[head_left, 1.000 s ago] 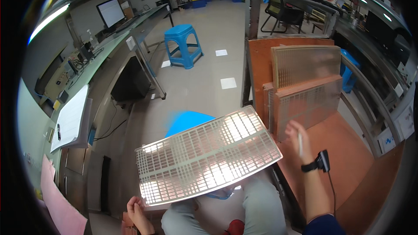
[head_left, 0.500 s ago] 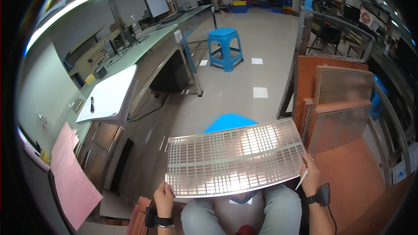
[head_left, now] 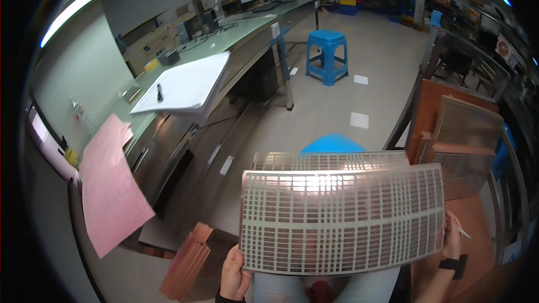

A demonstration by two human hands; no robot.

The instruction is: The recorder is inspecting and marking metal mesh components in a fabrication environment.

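A wide coppery circuit board panel [head_left: 342, 224] with a pale grid pattern is tilted up in front of me, above my lap. My left hand [head_left: 233, 274] is closed on its lower left corner. At its right edge my right hand [head_left: 452, 238] is closed too, its fingertips partly hidden by the panel. A slim white pen-like stick [head_left: 464, 233] pokes out from the right hand's fingers. Behind the raised panel shows the upper part of a second gridded panel [head_left: 331, 160], close to a blue surface [head_left: 333, 143]; the rest of it is covered.
Several boards [head_left: 469, 123] lean in a rack on the right. A stack of copper-coloured boards [head_left: 191, 264] stands low at left. Pink sheets [head_left: 112, 185] hang off the workbench [head_left: 247, 31], which carries papers [head_left: 185, 87] with a black pen. A blue stool [head_left: 327, 56] stands farther off.
The panel has tipped more upright and come nearer, and a second panel now shows behind it. My view has turned left, so the scene sits farther right.
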